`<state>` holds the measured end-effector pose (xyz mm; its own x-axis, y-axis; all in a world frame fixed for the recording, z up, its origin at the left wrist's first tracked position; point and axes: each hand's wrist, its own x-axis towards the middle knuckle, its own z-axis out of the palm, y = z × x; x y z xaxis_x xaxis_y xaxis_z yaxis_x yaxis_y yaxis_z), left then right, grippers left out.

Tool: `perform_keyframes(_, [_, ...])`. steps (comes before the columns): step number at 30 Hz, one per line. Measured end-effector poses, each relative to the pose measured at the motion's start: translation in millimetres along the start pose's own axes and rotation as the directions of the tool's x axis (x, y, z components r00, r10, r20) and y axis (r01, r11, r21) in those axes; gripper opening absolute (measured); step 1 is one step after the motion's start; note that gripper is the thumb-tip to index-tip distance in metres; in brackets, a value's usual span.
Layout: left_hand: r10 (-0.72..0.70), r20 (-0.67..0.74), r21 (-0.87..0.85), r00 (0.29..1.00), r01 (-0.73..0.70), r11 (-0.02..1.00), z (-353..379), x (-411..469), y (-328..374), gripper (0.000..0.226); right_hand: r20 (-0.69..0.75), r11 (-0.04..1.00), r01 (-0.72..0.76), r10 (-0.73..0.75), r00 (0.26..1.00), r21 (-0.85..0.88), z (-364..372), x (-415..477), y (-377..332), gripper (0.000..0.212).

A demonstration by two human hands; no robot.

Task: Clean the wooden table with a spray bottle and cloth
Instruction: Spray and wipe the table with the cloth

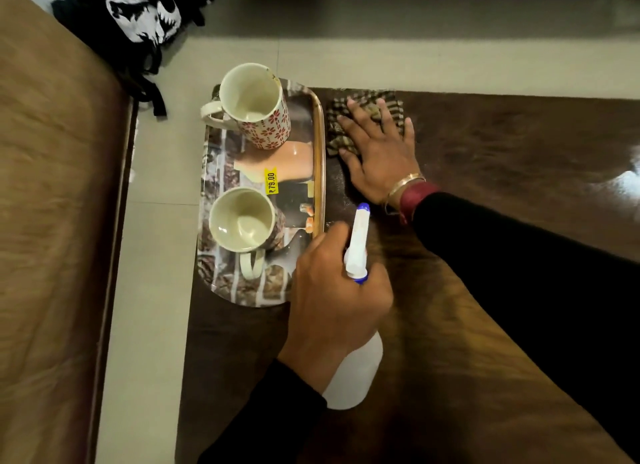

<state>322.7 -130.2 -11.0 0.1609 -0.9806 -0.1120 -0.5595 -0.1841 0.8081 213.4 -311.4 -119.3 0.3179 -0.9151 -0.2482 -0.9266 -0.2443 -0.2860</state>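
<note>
**Obs:** Head view logged. Which step do you read?

**Op:** Wiping, in my judgement. My right hand [377, 158] lies flat, fingers straight and spread. It presses the striped cloth [393, 105] onto the far left corner of the wooden table [502, 145], just beside the long rim of the tray [320, 145].

**Obs:** And the other hand?

**Op:** My left hand [332, 290] is curled round the neck of the spray bottle [360, 370]. The nozzle points away from me, toward the strip of wood between tray and cloth. The bottle body sits low over the near part of the table. I cannot tell whether its base touches the top, or whether a finger is on the trigger.

**Obs:** Progress?

**Op:** Partway, I estimate. There is a sheen on the wood at far right, but I cannot tell whether it is wetness or lamp glare. The tray, carrying the floral mug [259, 117] and a second mug [242, 221], sits at the table's left end, close to the edge. The wood beneath it cannot be reached as things stand.

**Obs:** What does the next move call for?

**Op:** I expect a flat, even sweep of the cloth along the wood, kept off the tray rim so the mugs are not jolted. After that I would either spray a fresh patch or move the tray aside, which needs one hand freed first.
</note>
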Motion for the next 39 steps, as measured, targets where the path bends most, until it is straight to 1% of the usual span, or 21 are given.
perform_keyframes(3, [-0.005,0.005,0.022,1.0,0.005,1.0,-5.4,-6.3,-2.8,0.014,0.015,1.0,0.025,-0.025,1.0,0.016,11.1,-49.2,-5.2,0.06])
perform_keyframes(6, [0.016,-0.013,-0.009,1.0,-0.016,1.0,-8.8,-15.2,-8.2,0.013,0.033,0.999,0.033,-0.033,0.999,0.018,20.0,-87.6,-12.8,0.064])
perform_keyframes(9, [0.003,-0.019,0.033,1.0,-0.002,0.999,-8.9,-33.5,-15.0,0.013,0.056,0.998,0.055,-0.055,0.997,0.016,28.5,-121.8,-21.4,0.068])
perform_keyframes(11, [-0.006,-0.018,0.064,1.0,0.008,0.998,-9.5,-51.6,-21.1,0.014,0.071,0.998,0.063,-0.064,0.995,0.017,38.9,-151.8,-28.0,0.067])
perform_keyframes(14, [0.001,-0.038,0.044,0.999,0.001,0.999,-10.8,-78.6,-26.5,0.016,0.087,0.997,0.07,-0.071,0.994,0.011,56.1,-199.6,-36.3,0.064])
perform_keyframes(16, [-0.017,-0.036,0.031,0.999,0.018,0.999,-12.7,-95.0,-27.3,0.011,0.086,0.998,0.059,-0.06,0.994,0.011,64.2,-228.5,-39.2,0.064])
perform_keyframes(19, [-0.087,0.0,0.053,0.996,0.086,0.995,-12.9,-116.1,-32.3,0.017,0.075,0.999,0.041,-0.041,0.996,0.005,74.8,-260.0,-41.4,0.064])
perform_keyframes(21, [-0.111,0.011,0.07,0.994,0.11,0.991,-16.1,-125.6,-40.0,0.015,0.046,1.0,0.025,-0.026,0.999,0.008,78.1,-269.2,-42.9,0.064])
perform_keyframes(23, [-0.071,-0.006,0.055,0.997,0.072,0.996,-21.5,-135.2,-49.6,0.014,0.017,1.0,-0.003,0.003,1.0,0.021,82.5,-272.0,-48.2,0.063])
perform_keyframes(26, [-0.012,-0.04,0.028,0.999,0.013,1.0,-38.2,-157.9,-65.7,0.016,-0.021,0.99,-0.121,0.123,0.992,0.072,93.4,-280.2,-68.0,0.063])
perform_keyframes(28, [-0.028,-0.038,0.04,0.999,0.029,0.999,-50.7,-168.9,-73.3,0.017,-0.014,0.976,-0.191,0.194,0.981,0.105,98.1,-279.5,-92.4,0.064])
perform_keyframes(32, [-0.082,-0.015,0.078,0.996,0.083,0.993,-80.4,-178.0,-83.6,0.016,0.004,0.987,-0.145,0.145,0.989,0.067,112.7,-264.8,-167.8,0.069])
perform_keyframes(34, [-0.091,-0.027,0.084,0.995,0.093,0.992,-92.6,-181.7,-88.4,0.028,0.026,0.982,-0.177,0.176,0.984,0.06,126.2,-260.5,-200.0,0.062])
perform_keyframes(36, [-0.099,-0.053,0.074,0.994,0.103,0.992,-99.3,-184.2,-94.0,0.035,0.004,0.981,-0.183,0.184,0.983,0.069,140.4,-256.5,-216.8,0.062])
perform_keyframes(39, [-0.123,-0.056,0.077,0.991,0.127,0.989,-108.1,-183.9,-95.6,0.051,-0.05,0.996,-0.089,0.089,0.995,0.011,157.9,-258.9,-231.3,0.059])
